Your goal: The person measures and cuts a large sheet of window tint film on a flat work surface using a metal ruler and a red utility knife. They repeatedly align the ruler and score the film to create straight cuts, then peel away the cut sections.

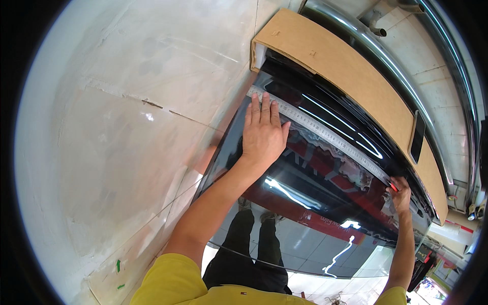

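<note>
A long metal ruler (325,133) lies slantwise across a dark, glossy sheet of film (300,178) on a smooth surface. My left hand (264,129) rests flat near the ruler's far left end, fingers stretched out and fingertips over its edge. At the other end, my right hand (401,194) is closed around a small red tool (393,187), held against the ruler's tip. Most of that tool is hidden by my fingers, so its exact kind cannot be made out. Below the ruler, the sheet has wavy wet-looking patches and mirrors red shapes and lights.
Behind the ruler runs a glossy black curved panel (345,109), bordered by a brown cardboard strip (335,61). A phone (418,137) lies on the cardboard at right. Shiny curved tubes (391,56) stand beyond. A pale tiled wall (137,101) rises close on the left.
</note>
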`<state>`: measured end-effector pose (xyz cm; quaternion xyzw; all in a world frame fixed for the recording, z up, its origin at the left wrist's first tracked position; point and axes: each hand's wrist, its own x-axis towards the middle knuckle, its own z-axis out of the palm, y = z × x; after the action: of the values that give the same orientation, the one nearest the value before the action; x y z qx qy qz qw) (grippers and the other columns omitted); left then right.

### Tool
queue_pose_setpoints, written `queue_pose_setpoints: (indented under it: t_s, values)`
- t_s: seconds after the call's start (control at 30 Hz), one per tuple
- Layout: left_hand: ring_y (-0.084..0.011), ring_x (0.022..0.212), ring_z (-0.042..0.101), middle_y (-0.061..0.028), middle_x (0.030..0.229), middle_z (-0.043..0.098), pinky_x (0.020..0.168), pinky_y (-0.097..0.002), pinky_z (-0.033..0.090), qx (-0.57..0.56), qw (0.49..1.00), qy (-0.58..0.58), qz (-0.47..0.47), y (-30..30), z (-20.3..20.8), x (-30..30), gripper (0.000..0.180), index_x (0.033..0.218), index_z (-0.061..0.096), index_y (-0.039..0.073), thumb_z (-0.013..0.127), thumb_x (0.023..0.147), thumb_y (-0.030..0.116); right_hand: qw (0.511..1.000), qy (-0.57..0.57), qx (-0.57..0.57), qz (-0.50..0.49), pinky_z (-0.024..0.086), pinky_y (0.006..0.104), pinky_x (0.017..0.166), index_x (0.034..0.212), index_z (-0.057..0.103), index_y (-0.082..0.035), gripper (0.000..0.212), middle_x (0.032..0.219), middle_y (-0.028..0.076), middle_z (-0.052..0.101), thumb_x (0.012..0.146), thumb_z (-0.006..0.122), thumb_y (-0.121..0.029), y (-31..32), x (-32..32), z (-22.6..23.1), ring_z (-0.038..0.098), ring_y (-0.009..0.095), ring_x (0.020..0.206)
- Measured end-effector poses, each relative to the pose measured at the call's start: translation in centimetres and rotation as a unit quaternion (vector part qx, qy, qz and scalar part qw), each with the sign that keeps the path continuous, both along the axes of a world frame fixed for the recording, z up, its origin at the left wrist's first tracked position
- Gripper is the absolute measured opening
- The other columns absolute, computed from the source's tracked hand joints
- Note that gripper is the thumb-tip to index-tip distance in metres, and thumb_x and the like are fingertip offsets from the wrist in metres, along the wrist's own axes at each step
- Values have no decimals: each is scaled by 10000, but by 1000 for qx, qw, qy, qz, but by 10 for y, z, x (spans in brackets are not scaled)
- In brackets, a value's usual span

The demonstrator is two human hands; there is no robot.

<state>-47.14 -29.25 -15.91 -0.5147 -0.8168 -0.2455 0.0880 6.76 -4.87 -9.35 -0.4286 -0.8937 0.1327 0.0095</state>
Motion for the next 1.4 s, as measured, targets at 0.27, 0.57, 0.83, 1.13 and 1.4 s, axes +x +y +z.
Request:
queue_pose_setpoints:
  t_s: [0.27, 0.57, 0.83, 1.13, 1.4]
  values:
    - [-526, 1555, 417, -319, 1592, 551, 1279, -589, 325, -33, 999, 14, 2, 1, -3, -1, 618, 1413, 669, -98, 659, 1038, 393, 994, -30, 70, 80, 596, 437, 912, 1165, 791, -57, 443, 1169, 123, 745, 742, 921, -78, -9, -20, 19, 725, 360, 1072]
    - [-527, 1531, 439, -278, 1649, 503, 1234, -593, 370, -92, 995, 26, 5, 4, 7, 3, 600, 1537, 587, -5, 670, 1072, 365, 916, 224, -76, -325, 524, 329, 649, 1242, 728, -17, 307, 780, 110, 696, 1112, 696, -293, -132, -112, -11, 552, 136, 695]
    - [-392, 1347, 618, -149, 1374, 688, 1104, -495, 489, 20, 948, -53, -314, 42, 35, 105, 406, 1345, 729, 25, 785, 961, 141, 923, 249, -10, -291, 587, 360, 612, 1455, 611, 91, 384, 815, 163, 749, 1111, 608, -79, -185, -207, -11, 727, 244, 628]
    - [-358, 1143, 670, -146, 1188, 692, 985, -456, 557, 51, 912, -90, -396, 75, 21, 154, 345, 1236, 770, -12, 814, 898, 40, 921, 231, 14, -315, 608, 483, 625, 1277, 703, 121, 315, 903, 287, 752, 1010, 662, -41, -192, -236, -25, 744, 449, 724]
    - [-345, 1182, 651, -125, 1248, 677, 998, -468, 524, 19, 914, -56, -401, 73, 15, 155, 396, 1285, 784, 85, 818, 891, 73, 914, 220, -7, -341, 624, 476, 633, 1298, 701, 130, 338, 919, 279, 756, 1006, 658, -35, -195, -238, -25, 751, 443, 720]
